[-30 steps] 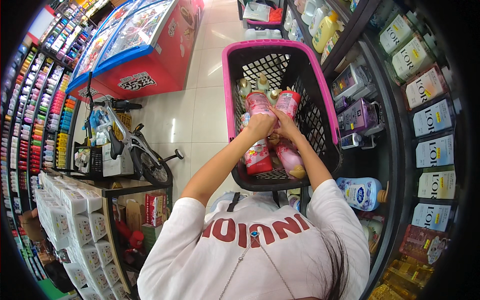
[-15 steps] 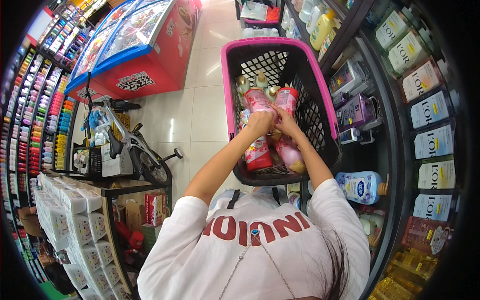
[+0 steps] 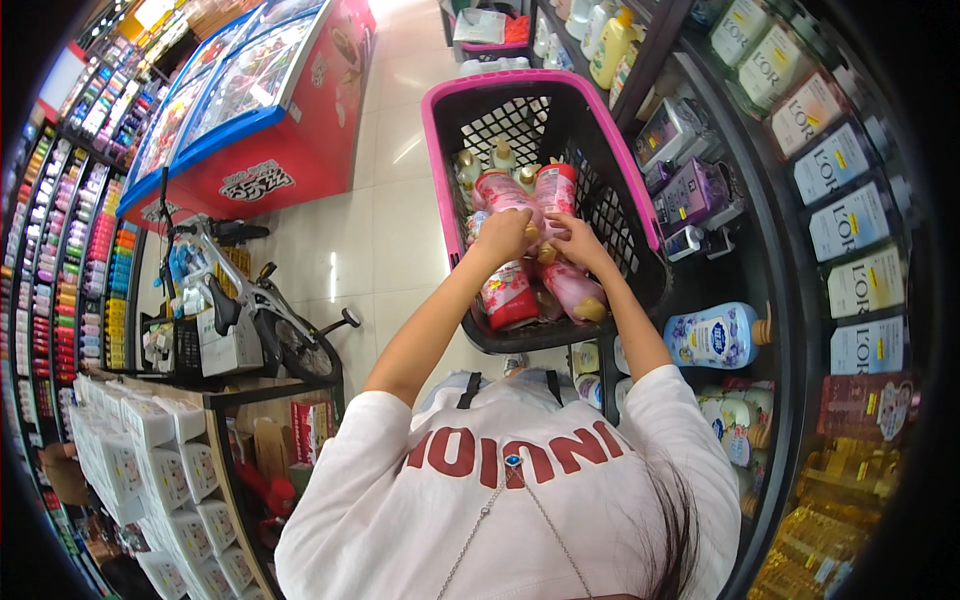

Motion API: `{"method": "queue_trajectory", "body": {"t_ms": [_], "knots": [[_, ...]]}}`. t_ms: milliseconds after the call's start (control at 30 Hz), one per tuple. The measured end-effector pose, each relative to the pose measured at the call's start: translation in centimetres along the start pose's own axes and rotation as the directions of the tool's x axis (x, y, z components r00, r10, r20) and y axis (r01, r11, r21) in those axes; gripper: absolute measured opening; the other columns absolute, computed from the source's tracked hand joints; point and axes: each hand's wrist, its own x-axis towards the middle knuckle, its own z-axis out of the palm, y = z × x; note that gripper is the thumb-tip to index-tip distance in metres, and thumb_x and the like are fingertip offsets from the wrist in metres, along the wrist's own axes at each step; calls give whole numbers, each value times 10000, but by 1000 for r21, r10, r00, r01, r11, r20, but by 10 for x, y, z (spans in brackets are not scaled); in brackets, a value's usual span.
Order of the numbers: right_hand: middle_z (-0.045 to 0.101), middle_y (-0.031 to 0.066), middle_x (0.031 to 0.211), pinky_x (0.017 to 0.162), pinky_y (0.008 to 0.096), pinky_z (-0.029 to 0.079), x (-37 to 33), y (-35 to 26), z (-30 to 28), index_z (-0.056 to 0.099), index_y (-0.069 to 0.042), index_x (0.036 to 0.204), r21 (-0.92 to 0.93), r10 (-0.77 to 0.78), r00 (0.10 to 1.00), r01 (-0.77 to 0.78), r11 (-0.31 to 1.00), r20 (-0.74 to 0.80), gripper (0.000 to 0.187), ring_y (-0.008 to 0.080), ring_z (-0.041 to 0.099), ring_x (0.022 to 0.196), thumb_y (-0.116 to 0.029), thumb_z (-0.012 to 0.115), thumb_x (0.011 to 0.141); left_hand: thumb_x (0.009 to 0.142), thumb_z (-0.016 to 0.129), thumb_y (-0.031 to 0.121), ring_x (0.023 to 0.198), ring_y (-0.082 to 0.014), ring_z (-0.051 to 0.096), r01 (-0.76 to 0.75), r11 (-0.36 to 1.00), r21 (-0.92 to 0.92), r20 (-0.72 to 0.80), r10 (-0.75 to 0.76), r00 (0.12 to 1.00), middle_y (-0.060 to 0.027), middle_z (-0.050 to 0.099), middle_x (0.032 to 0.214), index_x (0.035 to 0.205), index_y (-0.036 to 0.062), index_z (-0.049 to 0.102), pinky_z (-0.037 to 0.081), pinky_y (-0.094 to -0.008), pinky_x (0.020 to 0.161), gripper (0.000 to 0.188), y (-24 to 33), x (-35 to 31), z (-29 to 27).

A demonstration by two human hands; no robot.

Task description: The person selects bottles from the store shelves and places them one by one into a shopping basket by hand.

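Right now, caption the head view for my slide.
Left hand and right hand reach into a pink-rimmed black basket holding pink bottles, beside stocked shelves.

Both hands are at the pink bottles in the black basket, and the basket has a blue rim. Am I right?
Almost! The rim is pink, not blue, as the head view shows. The rest is right: the left hand and right hand are at the pink bottles in the black basket.
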Motion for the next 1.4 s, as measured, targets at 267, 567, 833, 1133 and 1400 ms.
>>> {"method": "queue_trajectory", "body": {"t_ms": [267,567,833,1133,1400], "knots": [[623,114,1035,883,271,456,-136,-84,-5,562,34,1104,426,-42,928,209,880,-370,276,155,591,973,-28,588,836,789,676,119,858,-197,634,53,706,-706,163,89,983,-110,640,936,1021,-22,581,505,-304,753,287,28,-85,-57],[611,95,1077,857,271,457,-319,-73,43,559,-11,1114,569,420,692,-17,822,-587,275,155,588,979,-76,593,849,811,658,106,924,-144,593,-12,546,-837,395,620,678,-61,608,965,1064,-12,567,486,-275,780,294,112,-100,-30],[652,79,964,800,257,464,-436,-75,75,580,-15,1063,518,515,54,104,849,-855,242,131,611,903,-17,583,821,750,713,199,1038,-245,568,-299,564,-770,486,822,298,-122,586,1128,1193,33,511,494,-336,810,515,207,-113,23],[543,200,1177,869,389,472,-520,-73,24,439,-68,1277,321,303,-108,-292,901,-947,588,297,560,1053,-117,693,748,685,746,120,1133,-299,500,-523,259,-812,120,951,286,-170,515,1212,1261,-14,438,476,-357,893,666,346,-132,8],[497,204,1233,900,374,449,-519,-21,-31,308,-1,1341,360,390,68,-266,894,-918,918,293,519,1115,-202,807,597,658,748,166,974,-418,524,-697,191,-691,-215,867,450,-271,546,1059,1120,-28,491,447,-442,790,563,426,-144,48]]}}
